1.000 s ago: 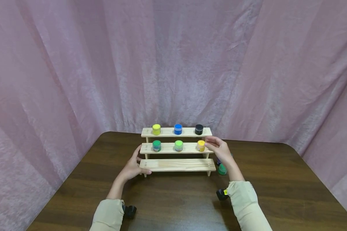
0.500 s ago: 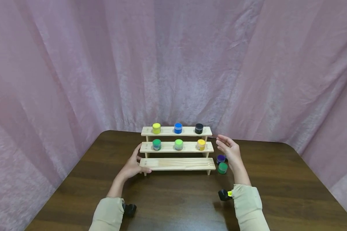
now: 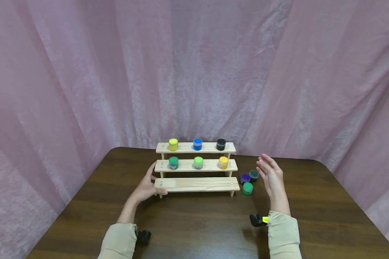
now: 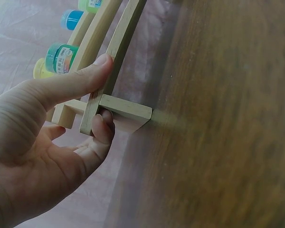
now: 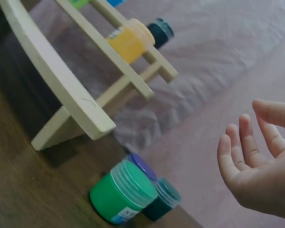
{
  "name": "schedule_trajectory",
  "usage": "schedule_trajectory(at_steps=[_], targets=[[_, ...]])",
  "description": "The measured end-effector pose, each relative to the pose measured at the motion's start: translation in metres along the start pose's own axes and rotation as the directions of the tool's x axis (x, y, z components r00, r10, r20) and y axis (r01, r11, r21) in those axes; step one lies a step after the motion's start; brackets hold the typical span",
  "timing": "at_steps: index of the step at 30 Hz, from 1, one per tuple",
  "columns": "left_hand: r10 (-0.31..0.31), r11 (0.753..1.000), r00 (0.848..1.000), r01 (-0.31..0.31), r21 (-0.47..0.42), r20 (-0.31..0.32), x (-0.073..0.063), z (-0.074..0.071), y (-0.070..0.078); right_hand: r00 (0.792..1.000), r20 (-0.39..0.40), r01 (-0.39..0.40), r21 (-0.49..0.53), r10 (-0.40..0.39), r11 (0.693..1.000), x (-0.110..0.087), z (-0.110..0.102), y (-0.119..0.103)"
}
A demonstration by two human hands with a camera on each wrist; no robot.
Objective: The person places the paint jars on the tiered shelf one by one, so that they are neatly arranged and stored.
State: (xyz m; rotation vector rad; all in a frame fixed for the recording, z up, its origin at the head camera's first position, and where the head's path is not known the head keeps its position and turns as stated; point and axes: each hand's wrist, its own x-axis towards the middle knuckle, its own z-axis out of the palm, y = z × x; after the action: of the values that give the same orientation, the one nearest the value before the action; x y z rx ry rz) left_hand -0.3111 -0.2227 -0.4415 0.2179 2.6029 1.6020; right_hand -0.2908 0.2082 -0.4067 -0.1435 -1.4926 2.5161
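A three-tier wooden display stand point(image 3: 197, 184) stands mid-table. My left hand point(image 3: 146, 187) grips the left end of its lowest shelf; in the left wrist view the thumb lies on top and fingers curl beneath. The top shelf bears a yellow paint jar point(image 3: 173, 144), a blue jar point(image 3: 197, 144) and a black jar point(image 3: 220, 144). On the middle shelf are a green jar point(image 3: 173, 163), a light green jar point(image 3: 198, 163) and an orange-yellow jar point(image 3: 223, 163). My right hand point(image 3: 272, 178) hovers with loosely bent fingers, holding nothing, right of three jars on the table.
Those three jars, one purple point(image 3: 245, 178), one dark green point(image 3: 253, 175) and one green point(image 3: 247, 189), cluster at the stand's right side. The brown wooden table point(image 3: 194, 223) ends at a pink curtain point(image 3: 194, 72) behind the stand.
My right hand has let go of the orange-yellow jar on the middle shelf and moved right, past the loose jars. The left hand keeps its grip on the stand.
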Motion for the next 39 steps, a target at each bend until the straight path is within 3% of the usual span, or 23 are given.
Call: schedule_trajectory(at_steps=[6, 20, 31, 39], targets=[[-0.001, 1.0, 1.0, 0.001, 0.002, 0.004, 0.001, -0.001, 0.0, 0.998, -0.063, 0.007, 0.018, -0.006, 1.0, 0.001, -0.012, 0.004], [0.001, 1.0, 1.0, -0.001, 0.001, 0.001, 0.0, 0.002, -0.001, 0.99, -0.137, -0.053, -0.146, 0.033, 0.988, 0.01, -0.032, 0.022], [0.022, 1.0, 1.0, -0.022, -0.005, -0.008, -0.002, -0.001, 0.0, 0.994, -0.061, -0.096, -0.184, 0.086, 0.978, 0.02, -0.036, 0.03], [0.017, 1.0, 1.0, -0.017, -0.001, 0.007, -0.001, 0.0, -0.001, 0.988, -0.01, -0.148, -0.296, 0.152, 0.944, 0.024, -0.042, 0.04]])
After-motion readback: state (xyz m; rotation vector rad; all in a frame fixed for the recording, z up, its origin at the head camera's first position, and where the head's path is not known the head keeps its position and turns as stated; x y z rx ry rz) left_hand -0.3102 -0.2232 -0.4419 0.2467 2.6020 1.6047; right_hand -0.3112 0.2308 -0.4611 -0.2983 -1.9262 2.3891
